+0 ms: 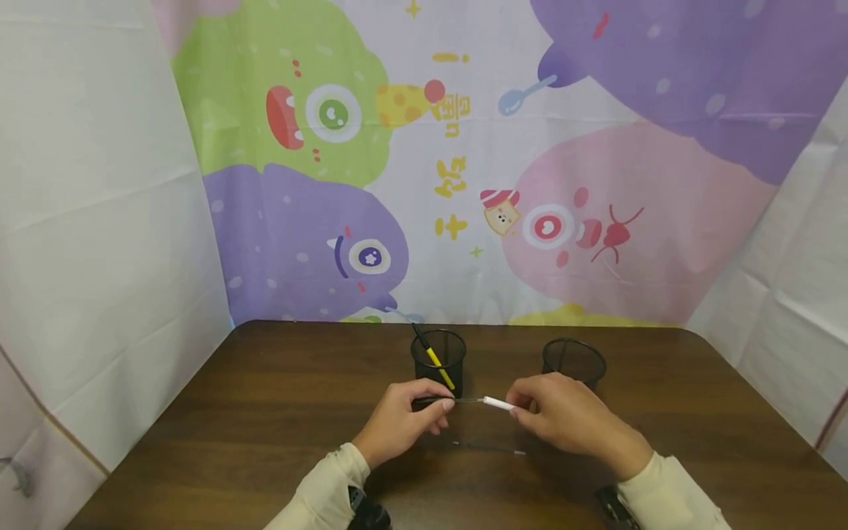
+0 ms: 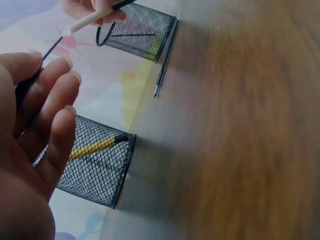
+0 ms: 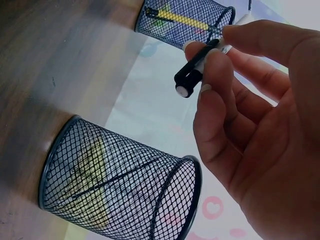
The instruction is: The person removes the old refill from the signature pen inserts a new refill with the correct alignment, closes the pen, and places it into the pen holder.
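Observation:
In the head view, my left hand (image 1: 402,418) pinches a black pen piece (image 1: 427,401), from which a thin refill (image 1: 469,400) runs to the right. The refill's far end meets the open end of a white pen barrel (image 1: 497,403). My right hand (image 1: 563,412) holds that barrel between thumb and fingers. Its other end, with a black clip (image 3: 192,65), shows in the right wrist view. On the table below the hands lies a loose dark refill (image 1: 490,447) with a pointed metal tip. How deep the held refill sits in the barrel cannot be told.
Behind the left hand stands a black mesh pen cup (image 1: 440,361) with a yellow and black pen (image 1: 439,362) in it. Another mesh cup (image 3: 120,180) stands behind the right hand. A printed cloth (image 1: 424,280) hangs behind the brown table (image 1: 265,412).

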The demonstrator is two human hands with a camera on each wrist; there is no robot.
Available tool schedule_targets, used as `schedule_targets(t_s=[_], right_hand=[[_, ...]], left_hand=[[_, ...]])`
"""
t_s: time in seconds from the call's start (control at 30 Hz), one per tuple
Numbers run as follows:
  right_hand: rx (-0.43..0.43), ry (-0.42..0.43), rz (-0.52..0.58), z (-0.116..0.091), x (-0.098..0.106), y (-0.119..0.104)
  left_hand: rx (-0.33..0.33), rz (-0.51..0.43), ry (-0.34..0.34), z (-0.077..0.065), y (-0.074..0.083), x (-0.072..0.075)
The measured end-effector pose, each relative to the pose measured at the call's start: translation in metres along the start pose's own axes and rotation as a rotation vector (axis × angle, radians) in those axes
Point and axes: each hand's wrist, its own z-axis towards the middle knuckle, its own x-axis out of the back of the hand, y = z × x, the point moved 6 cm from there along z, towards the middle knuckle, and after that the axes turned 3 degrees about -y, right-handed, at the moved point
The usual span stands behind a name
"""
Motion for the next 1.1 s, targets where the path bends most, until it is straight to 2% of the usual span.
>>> schedule_targets(t_s=[0.43,0.73,1.1], right_hand=[[0.010,0.003,0.001,0.0012,-0.0040,-0.0035],[0.054,0.030,0.000,0.0016,-0.0047,-0.0072],[0.075,0.134,-0.045,0.0001,-0.0011,-0.0101]], left_hand=[[0.002,-0.002,0.000,0.0001,-0.0013,-0.0009],[0.005,-0.007,-0.002,0.0003,-0.0021,-0.0016],[0.015,-0.013,-0.011,0.0008,-0.0026,-0.0027]])
